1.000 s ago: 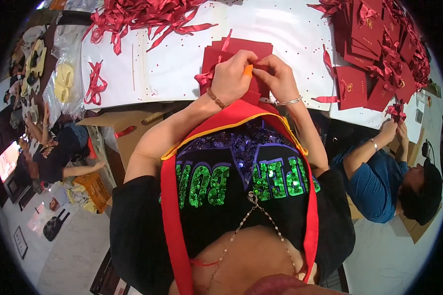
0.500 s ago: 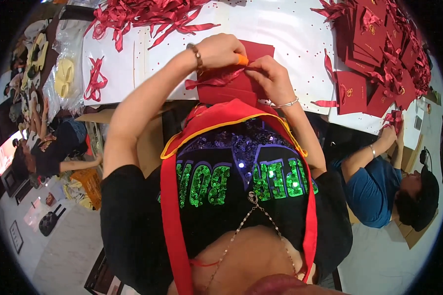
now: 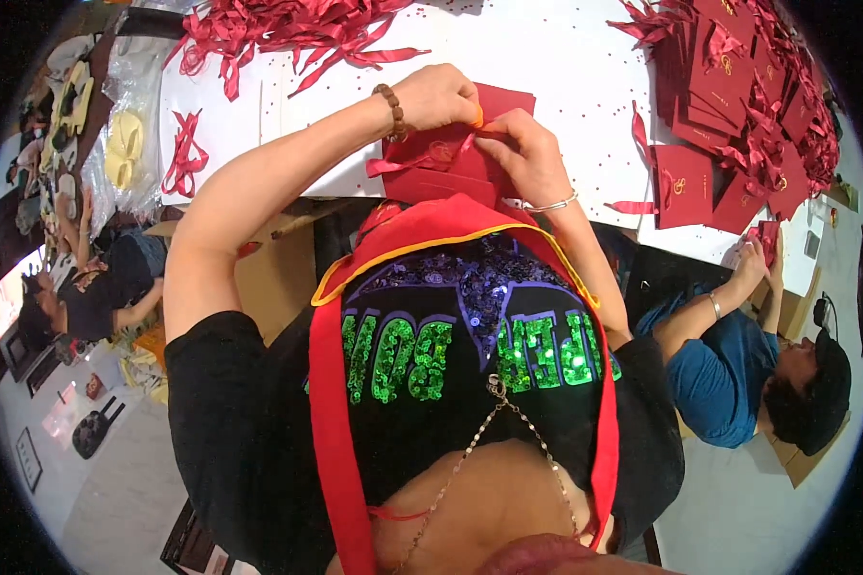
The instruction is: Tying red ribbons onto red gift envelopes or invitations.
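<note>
Two hands meet over a red card [image 3: 460, 144] at the table [image 3: 585, 86] edge, left hand [image 3: 438, 96] and right hand [image 3: 527, 158] fingertips pinched on its ribbon [image 3: 422, 161], card beneath the fingers.

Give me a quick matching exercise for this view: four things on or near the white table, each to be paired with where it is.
Things:
1. loose ribbon heap
2. stack of red cards
3. red card with ribbon
4. tied ribbon bow

Places:
A. far right of the white table
B. between the left hand and right hand
C. far left end of the table, lying alone
D. top left, along the table's far edge

Pairs: 1-D, 2-A, 3-B, 4-C
</note>
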{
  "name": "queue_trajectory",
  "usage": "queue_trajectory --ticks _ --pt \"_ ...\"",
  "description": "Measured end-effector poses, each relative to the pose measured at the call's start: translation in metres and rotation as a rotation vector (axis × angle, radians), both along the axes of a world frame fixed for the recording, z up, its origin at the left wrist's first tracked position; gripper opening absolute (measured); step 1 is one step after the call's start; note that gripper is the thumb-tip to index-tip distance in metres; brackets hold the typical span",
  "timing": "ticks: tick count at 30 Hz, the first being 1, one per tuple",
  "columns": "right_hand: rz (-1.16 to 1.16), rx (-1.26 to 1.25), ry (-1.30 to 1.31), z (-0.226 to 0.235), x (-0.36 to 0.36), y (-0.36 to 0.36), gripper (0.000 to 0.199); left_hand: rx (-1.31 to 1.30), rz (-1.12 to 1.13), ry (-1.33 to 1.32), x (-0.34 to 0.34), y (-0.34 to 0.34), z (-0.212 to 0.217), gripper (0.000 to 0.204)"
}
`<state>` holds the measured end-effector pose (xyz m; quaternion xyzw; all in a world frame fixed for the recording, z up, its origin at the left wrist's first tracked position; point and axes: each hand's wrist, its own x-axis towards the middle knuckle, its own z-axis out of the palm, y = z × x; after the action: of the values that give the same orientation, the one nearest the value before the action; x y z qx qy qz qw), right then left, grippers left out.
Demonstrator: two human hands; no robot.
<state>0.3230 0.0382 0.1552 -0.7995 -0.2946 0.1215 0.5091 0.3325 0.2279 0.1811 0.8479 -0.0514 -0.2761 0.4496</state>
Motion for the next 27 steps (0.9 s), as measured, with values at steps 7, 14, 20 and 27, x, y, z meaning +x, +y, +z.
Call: queue_trajectory --ticks 7,14,20,27 --pt "0.072 -0.016 0.162 0.004 -0.001 -0.001 0.015 -0.072 0.295 -0.148 0.011 0.014 -0.014 0.024" --pt "0.054 0.024 0.154 -0.005 -0.002 0.001 0.019 -0.156 0.276 -0.090 0.010 0.010 -0.021 0.017" --pt "0.008 0.020 0.255 -0.001 -0.009 0.007 0.032 -0.071 0.326 -0.255 0.018 0.005 -0.024 0.025" --pt "0.117 0.052 0.361 -0.004 -0.003 0.003 0.036 -0.084 0.519 -0.404 0.063 0.034 0.006 0.018"
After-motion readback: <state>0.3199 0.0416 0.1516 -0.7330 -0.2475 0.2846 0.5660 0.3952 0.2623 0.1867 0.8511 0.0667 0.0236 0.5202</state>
